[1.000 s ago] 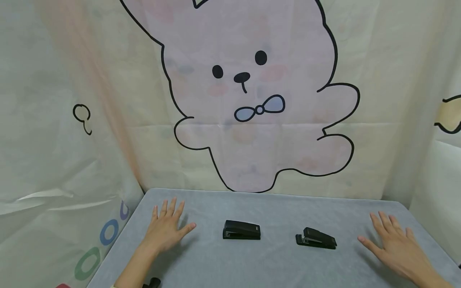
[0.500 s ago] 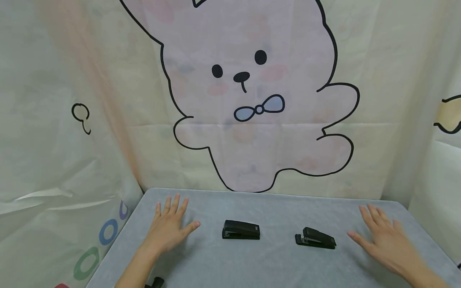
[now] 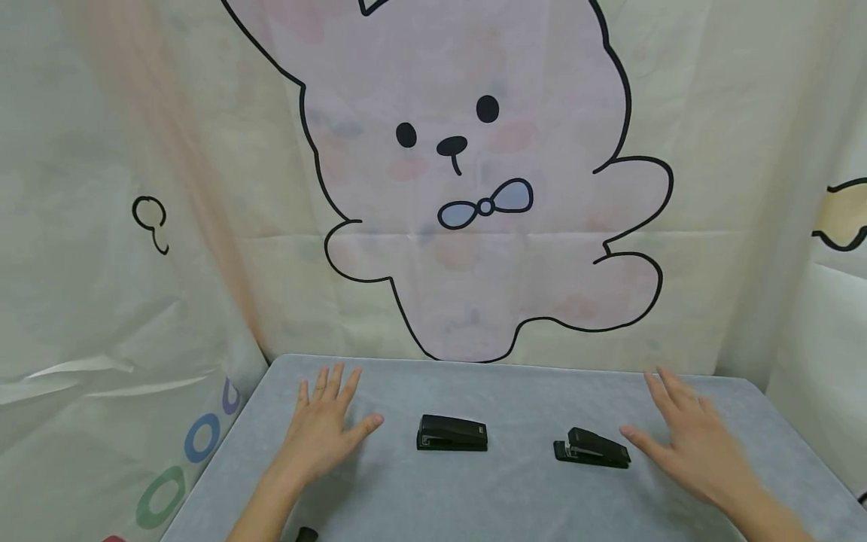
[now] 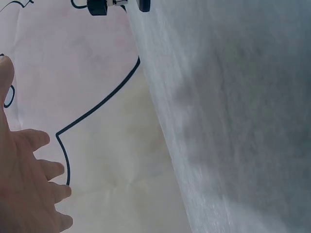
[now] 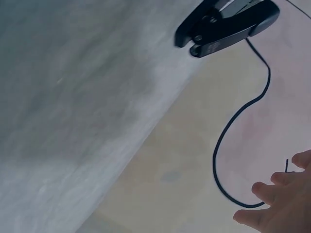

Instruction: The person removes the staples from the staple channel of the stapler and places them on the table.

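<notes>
Your left hand (image 3: 323, 436) and right hand (image 3: 698, 452), both spread wide, nothing held
Between them on the tabletop (image 3: 501, 500) sit two black staplers; the left stapler (image 3: 451, 433) is apart from your left thumb, the right stapler (image 3: 591, 449) near your right thumb; for a steady reach, come in low from the sides, thumb opposite fingers; a grip around each body should beat pressing the top

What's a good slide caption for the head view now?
Left hand and right hand hover either side of a black stapler and a second stapler on a blue-grey table.
</notes>
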The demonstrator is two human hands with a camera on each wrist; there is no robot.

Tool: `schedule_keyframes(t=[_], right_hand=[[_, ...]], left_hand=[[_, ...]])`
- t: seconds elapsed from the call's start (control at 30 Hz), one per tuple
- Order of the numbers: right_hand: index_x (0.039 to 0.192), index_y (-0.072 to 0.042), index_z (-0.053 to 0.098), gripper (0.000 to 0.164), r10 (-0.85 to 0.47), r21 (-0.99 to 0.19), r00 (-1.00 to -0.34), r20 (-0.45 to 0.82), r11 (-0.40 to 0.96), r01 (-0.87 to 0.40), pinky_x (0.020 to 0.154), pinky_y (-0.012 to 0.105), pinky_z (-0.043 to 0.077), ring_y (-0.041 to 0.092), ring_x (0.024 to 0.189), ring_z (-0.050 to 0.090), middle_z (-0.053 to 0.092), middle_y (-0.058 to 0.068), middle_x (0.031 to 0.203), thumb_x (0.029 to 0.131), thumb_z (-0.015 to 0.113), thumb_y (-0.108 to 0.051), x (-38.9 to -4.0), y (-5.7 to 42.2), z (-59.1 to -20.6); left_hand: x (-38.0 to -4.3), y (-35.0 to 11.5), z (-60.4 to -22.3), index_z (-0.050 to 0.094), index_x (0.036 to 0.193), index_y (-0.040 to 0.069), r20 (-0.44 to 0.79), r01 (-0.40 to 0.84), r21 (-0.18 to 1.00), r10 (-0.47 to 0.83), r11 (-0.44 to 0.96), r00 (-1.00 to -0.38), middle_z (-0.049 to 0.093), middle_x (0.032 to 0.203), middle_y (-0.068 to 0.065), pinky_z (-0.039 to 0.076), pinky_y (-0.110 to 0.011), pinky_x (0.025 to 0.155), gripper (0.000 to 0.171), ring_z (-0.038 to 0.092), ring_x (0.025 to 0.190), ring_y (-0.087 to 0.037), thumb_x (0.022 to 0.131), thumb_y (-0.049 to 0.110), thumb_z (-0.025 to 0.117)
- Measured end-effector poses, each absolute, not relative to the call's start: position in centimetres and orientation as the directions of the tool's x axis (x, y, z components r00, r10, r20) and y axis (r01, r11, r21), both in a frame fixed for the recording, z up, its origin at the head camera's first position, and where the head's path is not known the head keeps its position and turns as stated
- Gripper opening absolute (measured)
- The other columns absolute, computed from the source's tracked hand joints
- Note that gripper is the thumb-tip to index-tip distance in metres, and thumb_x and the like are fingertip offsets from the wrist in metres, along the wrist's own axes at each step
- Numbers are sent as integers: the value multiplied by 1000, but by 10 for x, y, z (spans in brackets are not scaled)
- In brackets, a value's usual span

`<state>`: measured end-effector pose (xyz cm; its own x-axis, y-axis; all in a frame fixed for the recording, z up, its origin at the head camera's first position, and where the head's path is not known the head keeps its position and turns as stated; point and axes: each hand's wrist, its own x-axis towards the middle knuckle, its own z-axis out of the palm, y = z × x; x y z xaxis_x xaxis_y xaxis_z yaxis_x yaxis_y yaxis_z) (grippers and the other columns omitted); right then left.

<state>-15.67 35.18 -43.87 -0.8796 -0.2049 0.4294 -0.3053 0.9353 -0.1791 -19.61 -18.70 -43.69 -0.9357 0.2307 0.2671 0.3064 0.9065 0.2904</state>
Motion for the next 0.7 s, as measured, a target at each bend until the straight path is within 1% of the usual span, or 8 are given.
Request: schedule_keyframes(t=[0.03,0.07,0.13,0.27,0.4,0.57,0.7], right_hand=[[166,-4,23,101,-205,-188,-881,426,933,-308,114,73,18,59,139,37,22,27,169,92,76,-49,-157,348,-437],[166,-4,23,102,-206,-191,-882,423,932,-309,110,74,23,60,136,40,22,27,169,92,77,-50,-158,344,-435],[166,-5,22,104,-205,-215,-892,402,926,-309,104,75,30,61,134,40,23,27,168,91,78,-50,-159,336,-432],[166,-5,23,104,-208,-260,-896,392,909,-325,98,76,35,61,134,41,26,28,167,90,80,-49,-159,318,-427],[165,-5,28,103,-222,-302,-874,432,878,-372,97,75,36,59,135,42,30,26,166,88,83,-44,-161,302,-426],[164,-6,30,102,-234,-355,-861,451,839,-414,97,76,37,58,137,41,31,26,166,87,86,-40,-163,283,-426],[162,-3,34,98,-246,-386,-858,451,813,-436,98,76,36,57,139,40,32,27,164,87,86,-38,-165,269,-426]], left_hand=[[-196,-186,-437,39,162,9,278,312,298,231,902,-932,23,169,-22,5,-72,119,89,15,156,-48,97,66,62],[-195,-185,-437,39,162,9,290,318,308,231,897,-929,23,169,-22,6,-72,119,90,15,156,-47,96,67,62],[-194,-183,-438,40,161,10,307,329,329,229,885,-924,21,170,-22,6,-72,119,91,15,157,-46,95,68,62],[-193,-179,-440,41,161,11,333,345,369,223,863,-916,21,171,-20,7,-70,120,93,15,157,-44,93,68,66],[-192,-175,-441,44,159,9,380,366,399,212,841,-900,27,169,-19,11,-69,120,90,22,156,-44,92,63,71],[-193,-167,-444,51,154,6,447,408,427,204,807,-871,38,164,-20,19,-68,118,84,33,150,-45,89,52,79],[-194,-156,-447,53,153,8,448,435,441,227,785,-864,42,162,-19,27,-68,115,83,39,146,-46,88,50,82]])
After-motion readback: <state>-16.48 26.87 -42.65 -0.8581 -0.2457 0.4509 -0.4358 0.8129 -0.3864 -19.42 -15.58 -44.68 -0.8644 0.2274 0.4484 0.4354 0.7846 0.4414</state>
